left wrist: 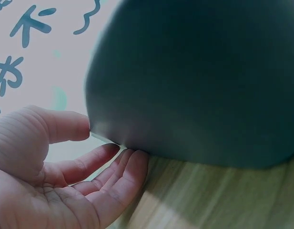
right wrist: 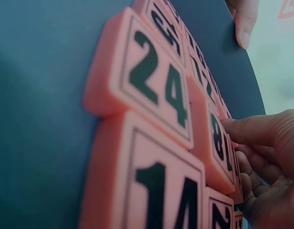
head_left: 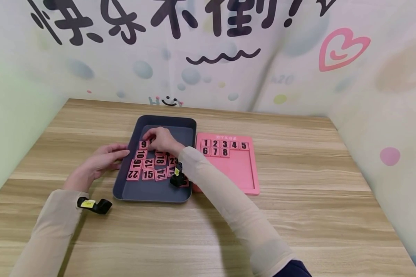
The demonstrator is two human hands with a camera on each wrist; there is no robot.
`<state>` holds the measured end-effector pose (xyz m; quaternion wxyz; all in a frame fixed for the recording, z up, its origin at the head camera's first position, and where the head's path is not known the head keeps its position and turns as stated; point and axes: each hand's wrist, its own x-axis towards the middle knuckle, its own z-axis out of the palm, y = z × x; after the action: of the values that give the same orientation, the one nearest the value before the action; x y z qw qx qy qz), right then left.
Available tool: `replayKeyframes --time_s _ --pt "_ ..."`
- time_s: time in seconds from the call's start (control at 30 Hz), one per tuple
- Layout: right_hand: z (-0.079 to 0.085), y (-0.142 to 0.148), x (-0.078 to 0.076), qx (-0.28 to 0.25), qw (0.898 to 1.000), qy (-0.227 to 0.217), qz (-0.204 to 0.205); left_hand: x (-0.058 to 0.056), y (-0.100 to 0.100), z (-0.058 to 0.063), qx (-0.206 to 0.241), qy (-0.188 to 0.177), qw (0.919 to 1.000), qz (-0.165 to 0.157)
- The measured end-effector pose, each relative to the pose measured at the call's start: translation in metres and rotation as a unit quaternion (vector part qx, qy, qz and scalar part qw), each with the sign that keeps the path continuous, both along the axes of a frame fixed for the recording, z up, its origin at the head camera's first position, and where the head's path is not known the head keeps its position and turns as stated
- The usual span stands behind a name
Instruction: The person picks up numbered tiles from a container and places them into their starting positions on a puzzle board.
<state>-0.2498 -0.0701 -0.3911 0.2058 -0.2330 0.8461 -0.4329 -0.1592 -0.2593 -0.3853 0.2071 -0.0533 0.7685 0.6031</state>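
Note:
A dark grey tray (head_left: 152, 194) holds several pink number tiles, among them 22 (head_left: 133, 175), 15 (head_left: 148, 174) and 24 (right wrist: 156, 78). My right hand (head_left: 163, 140) reaches into the tray's upper part, thumb and index finger at the tile marked 9 (head_left: 143, 144), pinching at it. Its palm and fingers cover neighbouring tiles. In the right wrist view, the right hand (right wrist: 270, 162) is bent beyond the tile marked 18 (right wrist: 220, 145); the contact is partly hidden. My left hand (head_left: 105, 159) holds the tray's left rim, thumb at the edge and fingers against the outer wall (left wrist: 185, 148).
Right of the tray lies a pink puzzle frame (head_left: 254, 173) with tiles 1 to 8 set along its upper rows. Both rest on a wood-grain table (head_left: 298, 215). A printed wall covering (head_left: 222, 84) stands behind. The right forearm crosses over the frame's left side.

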Motion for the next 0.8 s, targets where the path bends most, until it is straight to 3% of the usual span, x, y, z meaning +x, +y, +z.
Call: replayKeyframes --time_s 0.3,0.8 --pt "0.003 0.001 0.0 0.042 0.998 0.037 0.006 -0.001 0.0 -0.001 -0.007 -0.001 1.0 0.0" --pt "0.031 0.045 -0.003 -0.006 0.997 0.07 0.023 0.0 0.001 -0.001 -0.011 0.005 0.9999 0.003"
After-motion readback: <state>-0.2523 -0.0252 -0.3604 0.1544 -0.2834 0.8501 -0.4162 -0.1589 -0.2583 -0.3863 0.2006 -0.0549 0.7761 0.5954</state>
